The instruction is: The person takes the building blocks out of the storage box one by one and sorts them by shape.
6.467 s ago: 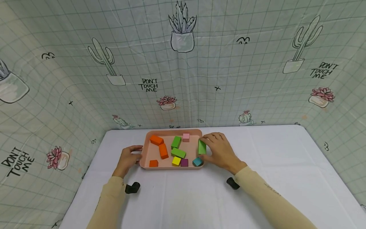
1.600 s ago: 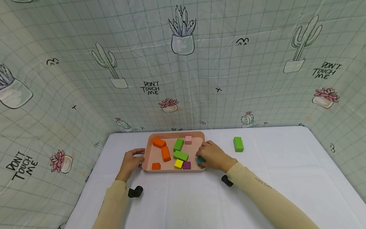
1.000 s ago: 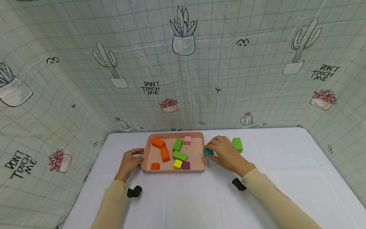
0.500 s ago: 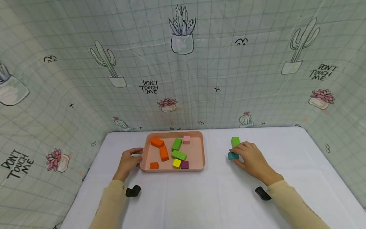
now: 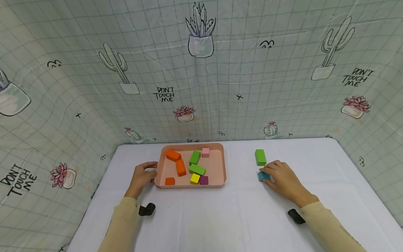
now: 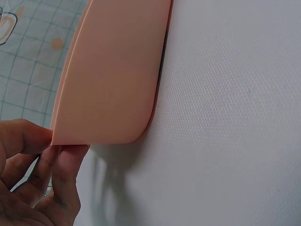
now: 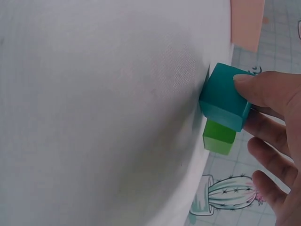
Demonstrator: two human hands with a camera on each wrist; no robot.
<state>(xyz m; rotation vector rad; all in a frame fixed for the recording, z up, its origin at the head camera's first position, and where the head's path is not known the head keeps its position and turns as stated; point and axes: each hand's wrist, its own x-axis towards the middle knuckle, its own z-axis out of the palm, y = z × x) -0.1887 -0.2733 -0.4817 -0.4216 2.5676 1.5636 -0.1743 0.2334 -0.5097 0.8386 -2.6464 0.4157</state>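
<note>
My right hand pinches a teal block between thumb and fingers, low over the white tabletop right of the tray. Just behind it a long green block lies alone; the right wrist view shows part of it beneath the teal one. At the left, my left hand holds the end of the pink tray, fingertips at its rim and outer wall. Inside the tray are orange blocks, two green blocks, a yellow block, a purple block and a pink block.
White cloth covers the table. A patterned curtain with cactus drawings rises along its back and sides. Below each hand a black wrist device sticks out from the sleeve.
The right hand set the long green block on the table right of the tray, then took the teal block out of the tray and carried it right. The left hand stays at the tray.
</note>
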